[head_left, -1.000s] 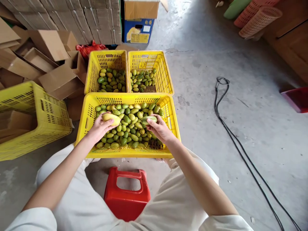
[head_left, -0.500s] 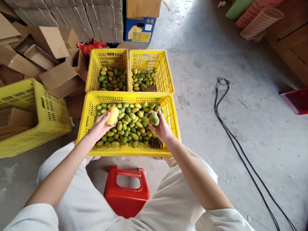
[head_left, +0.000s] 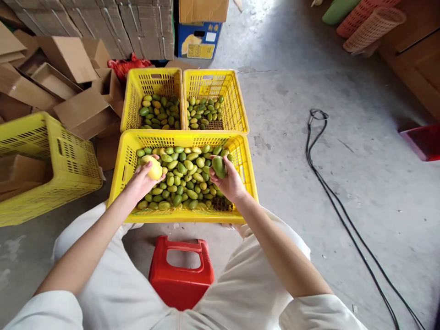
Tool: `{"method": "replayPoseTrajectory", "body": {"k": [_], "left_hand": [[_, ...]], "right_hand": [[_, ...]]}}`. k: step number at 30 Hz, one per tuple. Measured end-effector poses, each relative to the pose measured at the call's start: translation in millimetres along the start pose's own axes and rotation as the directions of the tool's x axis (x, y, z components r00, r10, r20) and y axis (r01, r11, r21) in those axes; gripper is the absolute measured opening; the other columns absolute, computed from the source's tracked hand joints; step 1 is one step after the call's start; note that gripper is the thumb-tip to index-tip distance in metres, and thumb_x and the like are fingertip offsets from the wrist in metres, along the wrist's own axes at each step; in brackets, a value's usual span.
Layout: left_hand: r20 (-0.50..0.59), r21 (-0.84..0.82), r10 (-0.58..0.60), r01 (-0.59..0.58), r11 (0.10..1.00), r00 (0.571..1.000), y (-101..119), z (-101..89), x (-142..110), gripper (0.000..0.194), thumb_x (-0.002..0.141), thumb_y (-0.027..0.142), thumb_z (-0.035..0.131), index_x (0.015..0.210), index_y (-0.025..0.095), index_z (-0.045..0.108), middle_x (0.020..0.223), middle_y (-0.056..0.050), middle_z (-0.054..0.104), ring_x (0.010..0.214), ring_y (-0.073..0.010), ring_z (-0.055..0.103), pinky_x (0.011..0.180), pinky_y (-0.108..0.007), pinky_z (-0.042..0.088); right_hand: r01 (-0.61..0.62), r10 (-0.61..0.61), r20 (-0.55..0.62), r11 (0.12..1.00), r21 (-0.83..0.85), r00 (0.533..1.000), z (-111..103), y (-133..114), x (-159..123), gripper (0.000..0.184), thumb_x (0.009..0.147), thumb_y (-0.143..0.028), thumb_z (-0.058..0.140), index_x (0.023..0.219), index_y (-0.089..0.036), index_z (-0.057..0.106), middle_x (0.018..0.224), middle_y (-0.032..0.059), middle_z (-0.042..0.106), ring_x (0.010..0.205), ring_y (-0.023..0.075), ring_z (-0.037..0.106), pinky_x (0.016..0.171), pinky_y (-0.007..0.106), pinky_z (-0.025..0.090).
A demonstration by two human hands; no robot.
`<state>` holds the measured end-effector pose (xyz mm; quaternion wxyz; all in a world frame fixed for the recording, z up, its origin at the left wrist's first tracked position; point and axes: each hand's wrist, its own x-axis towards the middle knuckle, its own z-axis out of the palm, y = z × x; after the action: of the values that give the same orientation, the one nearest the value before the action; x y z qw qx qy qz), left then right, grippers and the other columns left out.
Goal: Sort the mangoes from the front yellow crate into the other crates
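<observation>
Over the near yellow crate [head_left: 185,137], my left hand [head_left: 140,182] is closed around a yellow mango [head_left: 153,168]. To its right, my right hand [head_left: 233,182] grips a green mango [head_left: 219,167] between thumb and fingers. Many green and yellowish mangoes [head_left: 185,183] lie beneath both hands and cover most of the crate floor, with a bit of the grid floor showing at the near right. Directly behind stand two more yellow crates, a left one [head_left: 128,105] and a right one [head_left: 242,107], each partly filled with mangoes.
A red plastic stool [head_left: 182,284] stands between my knees. At the left is a yellow-green crate [head_left: 72,160] with cardboard inside, beside a heap of cardboard boxes [head_left: 82,110]. A looped black cable [head_left: 319,174] lies on the floor to the right. A blue carton [head_left: 199,41] stands farther back.
Both mangoes have been turned in the hands, which stay over the near crate. The yellow one tipped upright and then tilted back; the green one went from lying sideways to standing more upright.
</observation>
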<state>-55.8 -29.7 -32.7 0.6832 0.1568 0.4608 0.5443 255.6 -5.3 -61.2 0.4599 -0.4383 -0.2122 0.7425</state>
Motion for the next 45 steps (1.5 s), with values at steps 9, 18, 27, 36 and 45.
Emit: {"method": "replayPoseTrajectory", "body": {"k": [9,18,27,36,45], "left_hand": [[-0.066,-0.025,-0.071,0.069,0.997,0.995,5.5,8.0,-0.9,0.036,0.095,0.035,0.111,0.113,0.021,0.083,0.105,-0.007,0.081,0.090,-0.0199,0.078,0.073,-0.026,0.062],[-0.221,-0.107,-0.176,0.155,0.982,0.959,18.7,32.2,-8.1,0.043,0.127,0.050,0.068,0.107,0.015,0.084,0.097,-0.010,0.084,0.073,-0.0158,0.073,0.065,-0.024,0.062],[-0.158,-0.105,-0.301,0.288,0.952,0.940,27.4,25.6,-6.3,0.044,0.128,0.048,0.058,0.101,0.020,0.078,0.067,-0.001,0.059,0.047,-0.0139,0.052,0.041,-0.019,0.040],[-0.128,-0.039,-0.199,0.195,0.980,0.972,18.9,26.4,-11.5,0.032,0.097,0.030,0.097,0.092,0.022,0.067,0.073,0.005,0.061,0.055,-0.0096,0.056,0.048,-0.016,0.041],[-0.170,-0.049,-0.237,0.232,0.971,0.956,15.3,20.8,-1.5,0.030,0.118,0.047,0.085,0.118,0.017,0.084,0.086,-0.003,0.074,0.072,-0.0163,0.071,0.065,-0.023,0.061]], "right_hand": [[0.006,-0.006,-0.004,1.000,0.005,1.000,-5.9,2.0,4.3,0.053,0.097,-0.047,0.087,0.149,-0.036,0.084,0.111,0.0034,0.087,0.093,0.0258,0.079,0.077,0.037,0.069],[-0.040,0.043,-0.019,0.994,0.106,0.999,4.9,-1.7,-0.1,0.035,0.093,-0.049,0.096,0.116,-0.030,0.079,0.101,0.0025,0.087,0.085,0.0230,0.083,0.066,0.029,0.069],[-0.097,0.114,-0.054,0.962,0.256,0.992,-2.1,-12.9,1.1,0.054,0.098,-0.052,0.101,0.088,-0.030,0.053,0.069,-0.0068,0.058,0.055,0.0122,0.052,0.045,0.019,0.043],[-0.135,0.154,-0.074,0.966,0.219,0.985,-2.9,-10.7,1.6,0.047,0.095,-0.040,0.084,0.078,-0.032,0.041,0.054,-0.0087,0.040,0.045,0.0128,0.033,0.039,0.021,0.035],[-0.143,0.170,-0.074,0.949,0.281,0.983,-1.7,-11.8,3.7,0.039,0.099,-0.051,0.093,0.094,-0.027,0.063,0.075,-0.0033,0.064,0.056,0.0113,0.052,0.045,0.017,0.040]]}}
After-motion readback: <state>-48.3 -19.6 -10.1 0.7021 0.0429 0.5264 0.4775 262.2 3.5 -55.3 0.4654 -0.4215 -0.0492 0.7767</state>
